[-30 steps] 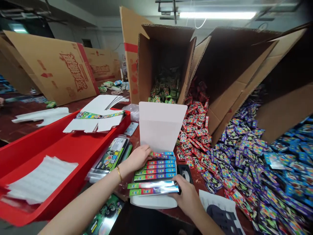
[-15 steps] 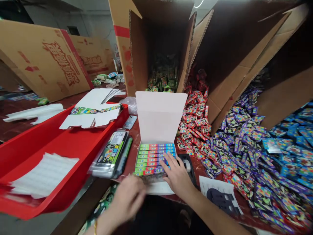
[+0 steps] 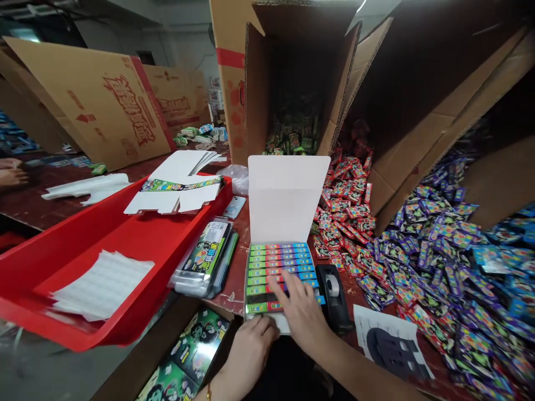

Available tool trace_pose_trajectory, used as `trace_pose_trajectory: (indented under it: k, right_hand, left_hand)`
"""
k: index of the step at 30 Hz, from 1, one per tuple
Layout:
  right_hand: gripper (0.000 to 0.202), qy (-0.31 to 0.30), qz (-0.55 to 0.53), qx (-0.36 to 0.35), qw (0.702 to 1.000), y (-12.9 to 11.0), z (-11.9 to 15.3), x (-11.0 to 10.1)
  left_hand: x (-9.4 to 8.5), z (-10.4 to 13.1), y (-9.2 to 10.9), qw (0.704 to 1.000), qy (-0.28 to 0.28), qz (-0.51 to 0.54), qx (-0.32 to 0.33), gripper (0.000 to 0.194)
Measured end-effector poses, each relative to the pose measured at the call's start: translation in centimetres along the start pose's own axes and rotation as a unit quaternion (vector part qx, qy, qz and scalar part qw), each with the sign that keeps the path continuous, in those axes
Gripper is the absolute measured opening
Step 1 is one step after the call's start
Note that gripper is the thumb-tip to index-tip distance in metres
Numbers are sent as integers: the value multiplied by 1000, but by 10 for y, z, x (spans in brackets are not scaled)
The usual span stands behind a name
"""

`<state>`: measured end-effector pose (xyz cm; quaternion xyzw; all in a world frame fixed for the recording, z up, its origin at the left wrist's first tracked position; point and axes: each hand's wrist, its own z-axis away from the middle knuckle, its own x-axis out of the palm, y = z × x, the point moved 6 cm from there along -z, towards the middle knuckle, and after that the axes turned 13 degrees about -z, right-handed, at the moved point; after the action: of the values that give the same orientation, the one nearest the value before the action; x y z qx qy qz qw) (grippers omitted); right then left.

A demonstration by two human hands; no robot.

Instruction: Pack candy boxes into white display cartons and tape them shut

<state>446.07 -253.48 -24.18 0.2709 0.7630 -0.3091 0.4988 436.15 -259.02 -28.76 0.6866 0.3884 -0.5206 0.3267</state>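
Note:
An open white box (image 3: 288, 206) stands before me, its lid upright at the back. Rows of small candy packs (image 3: 282, 259) fill it, running green, red, purple and blue from left to right. A dark gap separates the front row from those behind. My right hand (image 3: 305, 312) lies over the front right of the packs, fingers spread and touching them. At the box's front edge, my left hand (image 3: 254, 345) has its fingers curled together against the rim; its fingertips are partly hidden.
A red tray (image 3: 179, 245) holding paper sheets (image 3: 104, 284) and flat white cartons (image 3: 175, 195) is at left. Plastic-wrapped packages (image 3: 204, 259), a tape dispenser (image 3: 334, 295) and a carton of green boxes (image 3: 200, 345) are nearby. Loose packs (image 3: 434, 256) spill from cartons. Another person's hand (image 3: 12, 172) shows far left.
My left hand has come right to the box's front edge. The front row now sits apart from the others. The view has turned left, bringing another person's hand into sight.

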Motion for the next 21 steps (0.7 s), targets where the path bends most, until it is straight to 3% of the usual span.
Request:
trace_pose_trajectory:
  k: [2, 5, 7, 11, 16, 18, 21]
  right_hand:
    - [49, -11, -25, -68, 997, -11, -1, 2]
    - [41, -31, -54, -55, 997, -1, -6, 4]
    - [48, -31, -46, -25, 998, 11, -10, 6]
    - [66, -42, -30, -47, 998, 11, -20, 15]
    - [58, -79, -61, -127, 987, 5, -32, 22]
    - [60, -73, -96, -158, 980, 7, -36, 21]
    - [50, -54, -156, -159, 973, 4, -39, 16]
  left_hand:
    - [5, -2, 5, 1000, -12, 13, -8, 9]
    - [11, -5, 6, 999, -27, 24, -31, 3]
    - [11, -5, 5, 999, -26, 18, -38, 6]
    - [10, -7, 8, 999, -29, -11, -24, 6]
    - [15, -10, 11, 998, -58, -22, -3, 10]
    - [5, -15, 8, 998, -54, 4, 16, 14]
    - [-38, -31, -4, 995, 36, 81, 51, 14]
